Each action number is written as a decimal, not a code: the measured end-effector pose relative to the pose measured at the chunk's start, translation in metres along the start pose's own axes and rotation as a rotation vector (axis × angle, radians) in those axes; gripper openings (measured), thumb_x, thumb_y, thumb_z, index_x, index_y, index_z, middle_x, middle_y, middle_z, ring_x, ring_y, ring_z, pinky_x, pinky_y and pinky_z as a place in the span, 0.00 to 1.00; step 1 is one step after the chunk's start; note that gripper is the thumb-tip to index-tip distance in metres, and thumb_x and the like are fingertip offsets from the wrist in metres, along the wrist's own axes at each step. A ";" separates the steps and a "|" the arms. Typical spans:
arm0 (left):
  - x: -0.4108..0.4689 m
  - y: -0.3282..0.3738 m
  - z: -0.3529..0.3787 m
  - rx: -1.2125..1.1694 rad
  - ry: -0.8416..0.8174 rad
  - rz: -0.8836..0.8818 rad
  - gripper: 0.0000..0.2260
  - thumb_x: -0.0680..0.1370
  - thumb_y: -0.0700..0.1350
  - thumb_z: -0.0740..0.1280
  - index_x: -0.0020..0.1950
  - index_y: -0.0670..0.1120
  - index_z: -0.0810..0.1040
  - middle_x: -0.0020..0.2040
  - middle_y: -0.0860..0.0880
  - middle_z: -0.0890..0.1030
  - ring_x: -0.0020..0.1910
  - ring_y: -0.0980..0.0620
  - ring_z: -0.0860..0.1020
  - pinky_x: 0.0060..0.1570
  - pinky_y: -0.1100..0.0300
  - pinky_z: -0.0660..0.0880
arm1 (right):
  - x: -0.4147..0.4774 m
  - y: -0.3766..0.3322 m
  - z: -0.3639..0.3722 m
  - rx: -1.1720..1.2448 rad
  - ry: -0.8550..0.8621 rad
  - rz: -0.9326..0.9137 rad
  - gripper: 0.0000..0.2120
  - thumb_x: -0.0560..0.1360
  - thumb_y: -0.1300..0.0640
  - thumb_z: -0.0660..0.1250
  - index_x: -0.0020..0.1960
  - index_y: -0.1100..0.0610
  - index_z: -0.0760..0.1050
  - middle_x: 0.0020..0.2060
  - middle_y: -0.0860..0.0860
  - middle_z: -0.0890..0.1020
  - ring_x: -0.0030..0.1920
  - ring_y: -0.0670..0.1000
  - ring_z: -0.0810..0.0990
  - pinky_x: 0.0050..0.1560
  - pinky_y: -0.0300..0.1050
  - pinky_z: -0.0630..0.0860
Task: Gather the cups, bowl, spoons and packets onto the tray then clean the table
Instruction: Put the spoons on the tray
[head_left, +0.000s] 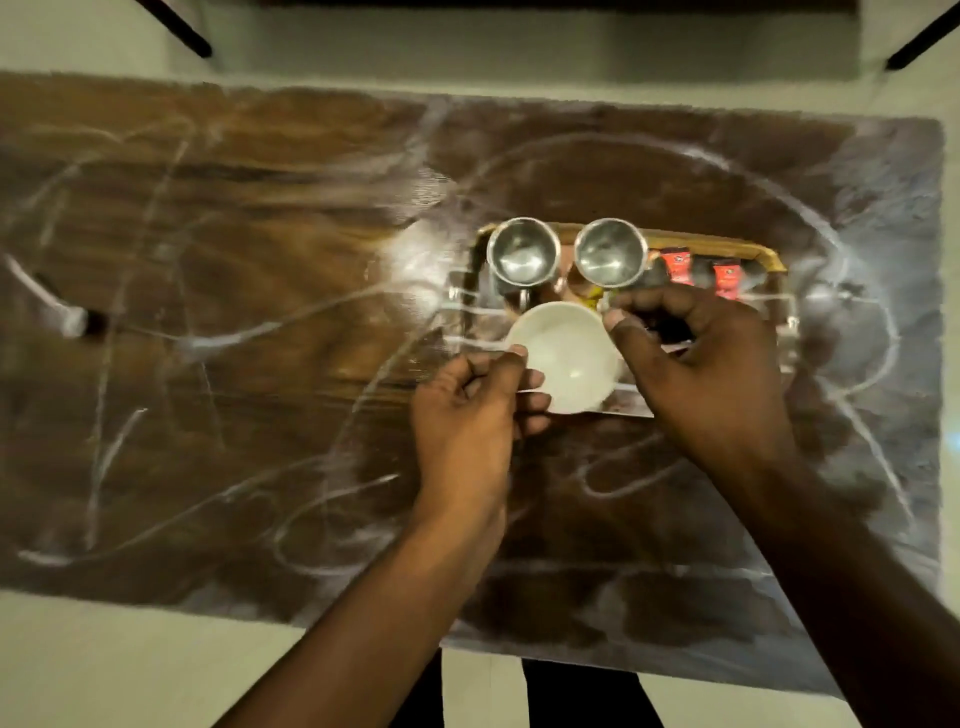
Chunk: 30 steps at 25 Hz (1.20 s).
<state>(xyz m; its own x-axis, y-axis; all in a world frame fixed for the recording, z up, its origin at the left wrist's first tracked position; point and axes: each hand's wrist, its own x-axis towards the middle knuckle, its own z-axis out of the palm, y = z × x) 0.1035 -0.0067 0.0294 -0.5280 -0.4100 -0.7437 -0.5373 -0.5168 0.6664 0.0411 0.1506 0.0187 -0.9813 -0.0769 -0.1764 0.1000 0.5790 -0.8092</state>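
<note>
A white bowl sits at the near edge of the tray, right of the table's middle. My left hand pinches the bowl's left rim. My right hand has fingertips on the bowl's right rim and covers part of the tray. Two steel cups stand side by side at the tray's far edge. Two red packets lie to the right of the cups. A spoon lies far left on the table. The frame is blurred.
The dark wooden table is streaked with white smears. Two dark legs of some furniture stand on the pale floor beyond the far edge. Pale floor shows below the near edge.
</note>
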 end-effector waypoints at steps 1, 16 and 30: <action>0.008 0.014 -0.026 0.002 0.024 0.023 0.06 0.82 0.42 0.73 0.53 0.39 0.82 0.40 0.44 0.87 0.36 0.49 0.84 0.35 0.59 0.82 | 0.000 -0.017 0.021 0.020 -0.023 -0.014 0.03 0.80 0.51 0.74 0.53 0.45 0.85 0.43 0.36 0.87 0.46 0.38 0.84 0.42 0.25 0.72; 0.170 0.135 -0.372 -0.151 0.498 0.133 0.10 0.84 0.39 0.68 0.65 0.42 0.80 0.49 0.47 0.83 0.51 0.49 0.81 0.53 0.52 0.81 | 0.008 -0.202 0.369 -0.010 -0.478 -0.024 0.07 0.79 0.52 0.75 0.56 0.50 0.85 0.41 0.46 0.86 0.39 0.44 0.85 0.42 0.42 0.81; 0.228 0.164 -0.410 -0.153 0.354 0.123 0.08 0.82 0.36 0.70 0.61 0.38 0.83 0.48 0.42 0.87 0.48 0.47 0.85 0.57 0.54 0.84 | 0.014 -0.233 0.485 0.139 -0.471 0.314 0.06 0.76 0.66 0.75 0.46 0.57 0.82 0.35 0.55 0.88 0.36 0.54 0.90 0.48 0.61 0.88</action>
<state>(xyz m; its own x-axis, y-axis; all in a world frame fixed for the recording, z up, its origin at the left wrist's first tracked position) 0.1644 -0.4931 -0.0529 -0.3088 -0.6958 -0.6484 -0.3661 -0.5423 0.7562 0.0833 -0.3793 -0.0669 -0.7254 -0.2895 -0.6245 0.4265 0.5231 -0.7379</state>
